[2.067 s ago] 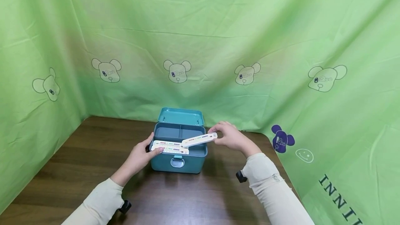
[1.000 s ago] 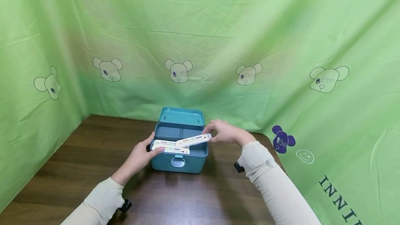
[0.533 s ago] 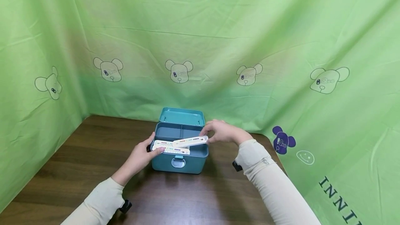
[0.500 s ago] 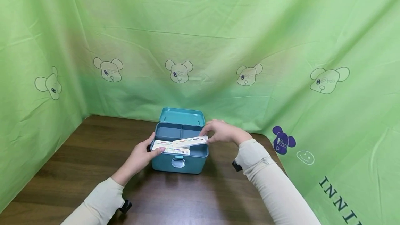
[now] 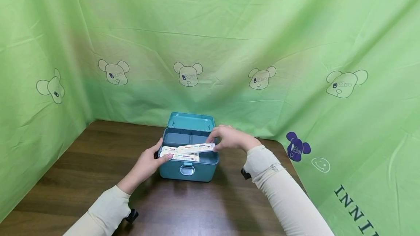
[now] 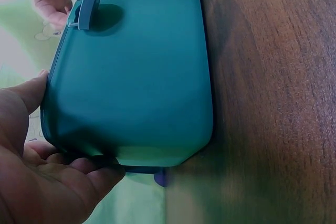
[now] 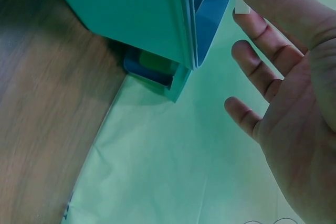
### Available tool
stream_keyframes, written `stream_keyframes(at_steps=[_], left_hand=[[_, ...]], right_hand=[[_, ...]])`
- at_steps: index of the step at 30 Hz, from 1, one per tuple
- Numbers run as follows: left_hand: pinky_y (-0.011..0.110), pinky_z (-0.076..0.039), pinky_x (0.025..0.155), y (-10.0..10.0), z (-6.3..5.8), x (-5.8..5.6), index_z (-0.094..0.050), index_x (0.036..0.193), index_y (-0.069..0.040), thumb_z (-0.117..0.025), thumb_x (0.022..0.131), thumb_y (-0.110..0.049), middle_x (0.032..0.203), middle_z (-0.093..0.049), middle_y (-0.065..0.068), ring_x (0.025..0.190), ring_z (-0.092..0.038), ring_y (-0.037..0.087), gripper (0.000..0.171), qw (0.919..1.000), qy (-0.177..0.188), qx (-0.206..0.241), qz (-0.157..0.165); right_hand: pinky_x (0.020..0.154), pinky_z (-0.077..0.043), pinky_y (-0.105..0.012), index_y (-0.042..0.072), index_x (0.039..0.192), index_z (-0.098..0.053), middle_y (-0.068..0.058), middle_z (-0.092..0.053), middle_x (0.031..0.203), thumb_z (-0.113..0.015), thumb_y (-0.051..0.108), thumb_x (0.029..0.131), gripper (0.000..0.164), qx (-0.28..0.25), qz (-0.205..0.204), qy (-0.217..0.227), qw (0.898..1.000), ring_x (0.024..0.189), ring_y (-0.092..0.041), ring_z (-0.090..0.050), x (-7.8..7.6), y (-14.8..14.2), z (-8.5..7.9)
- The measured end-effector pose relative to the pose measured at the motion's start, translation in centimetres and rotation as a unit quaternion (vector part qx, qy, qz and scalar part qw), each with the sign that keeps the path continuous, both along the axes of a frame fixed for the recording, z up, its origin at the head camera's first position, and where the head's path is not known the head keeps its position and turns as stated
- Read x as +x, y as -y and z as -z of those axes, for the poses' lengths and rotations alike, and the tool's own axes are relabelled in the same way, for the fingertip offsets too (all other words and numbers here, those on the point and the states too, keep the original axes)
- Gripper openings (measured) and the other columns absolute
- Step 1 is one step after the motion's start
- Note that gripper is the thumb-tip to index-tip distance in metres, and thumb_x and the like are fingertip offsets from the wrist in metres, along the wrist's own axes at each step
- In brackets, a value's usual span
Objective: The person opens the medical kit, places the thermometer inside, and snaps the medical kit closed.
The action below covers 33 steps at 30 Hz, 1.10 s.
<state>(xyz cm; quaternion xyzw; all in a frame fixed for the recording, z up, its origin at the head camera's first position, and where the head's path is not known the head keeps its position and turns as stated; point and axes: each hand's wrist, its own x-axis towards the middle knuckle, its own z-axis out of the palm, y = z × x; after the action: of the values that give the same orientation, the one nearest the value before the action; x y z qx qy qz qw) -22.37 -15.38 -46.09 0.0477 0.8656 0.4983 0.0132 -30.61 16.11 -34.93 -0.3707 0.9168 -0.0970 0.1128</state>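
Note:
A teal storage box (image 5: 201,174) stands with its lid (image 5: 191,122) swung back. My left hand (image 5: 146,161) grips its left side, thumb over the front rim and fingers curled at the side, as the left wrist view of the hand (image 6: 52,187) shows. Between thumb and fingertips, my right hand (image 5: 231,138) pinches the right end of a slim white packet (image 5: 196,148) with coloured print. That packet slants over the box's front part, its left end overlapping another white packet (image 5: 170,149). A similar one, the front packet (image 5: 183,157), lies along the front rim beside my left thumb.
Dividers (image 5: 190,137) split the back of the box into two compartments. A latch (image 5: 187,169) with a metal loop sits on its front. The brown wooden table (image 5: 111,148) ends against a green printed curtain (image 5: 229,97) behind and at the sides.
My right hand has moved left with the pinched packet, which now lies lower and flatter over the box. The left hand and box stay in place.

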Motion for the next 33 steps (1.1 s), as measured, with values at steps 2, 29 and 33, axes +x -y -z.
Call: stream_keyframes(at_steps=[2, 29, 33], left_hand=[[0.056, -0.031, 0.120, 0.0, 0.0, 0.0, -0.021, 0.164, -0.010, -0.072, 0.091, -0.057, 0.166, -0.030, 0.019, 0.152, -0.029, 0.039, 0.100, 1.0000, 0.000, 0.001, 0.000], [0.058, -0.031, 0.120, 0.0, 0.1, 0.0, -0.023, 0.163, -0.008, -0.072, 0.090, -0.058, 0.165, -0.031, 0.019, 0.151, -0.031, 0.040, 0.101, 1.0000, -0.001, -0.003, 0.000], [0.058, -0.030, 0.120, 0.0, 0.0, 0.0, -0.022, 0.164, -0.010, -0.071, 0.090, -0.059, 0.165, -0.030, 0.019, 0.152, -0.030, 0.040, 0.101, 1.0000, 0.004, -0.002, -0.003]], right_hand=[[0.109, -0.036, -0.050, 0.026, 0.114, -0.078, 0.013, -0.069, 0.116, -0.084, 0.021, 0.084, 0.031, -0.002, 0.003, 0.002, 1.000, 0.114, -0.015, -0.054, -0.1, 0.1, 0.1], [0.096, -0.043, -0.039, 0.022, 0.112, -0.078, 0.013, -0.066, 0.104, -0.085, 0.022, 0.086, 0.027, -0.023, -0.011, 0.018, 1.000, 0.106, -0.014, -0.052, -0.2, 2.6, 1.8], [0.101, -0.040, -0.043, 0.022, 0.111, -0.078, 0.012, -0.066, 0.104, -0.085, 0.021, 0.086, 0.026, -0.025, -0.005, 0.023, 0.999, 0.107, -0.014, -0.052, -0.2, 2.9, 2.0]])
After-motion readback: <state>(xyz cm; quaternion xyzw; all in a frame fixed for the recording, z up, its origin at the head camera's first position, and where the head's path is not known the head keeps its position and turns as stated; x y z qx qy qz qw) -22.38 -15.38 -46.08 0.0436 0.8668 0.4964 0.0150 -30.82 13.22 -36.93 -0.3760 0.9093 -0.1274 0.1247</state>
